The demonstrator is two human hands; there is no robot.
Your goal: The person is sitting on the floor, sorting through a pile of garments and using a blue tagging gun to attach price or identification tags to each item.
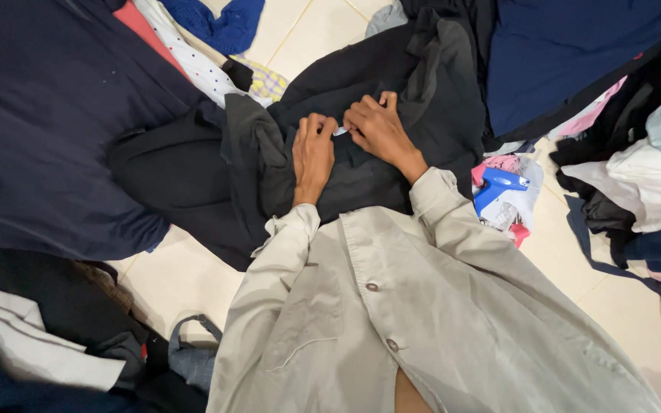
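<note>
Black garment [392,115] fills the upper middle of the frame, spread in loose folds over a pale tiled floor [185,283], and it is the largest thing under the hands. A dark navy garment [47,122] covers the upper left, its edge overlapping the black cloth, while another navy piece [575,53] lies across the upper right, so the black fabric is hemmed in on both sides. Open floor shows only at the lower left centre and in a strip at the right, beside a heap of mixed clothes [644,168]. A blue plastic tool [499,183] rests on pink and white cloth just right of the right sleeve. Both hands sit close together at the centre: the left hand [313,153] is curled with fingers pinched into the fabric, and the right hand [379,128] is likewise closed on it, the two gripping a small pale tag or seam [340,131] between them. A good hold here would seem to need the cloth kept taut between the two pinches, with wrists low.
</note>
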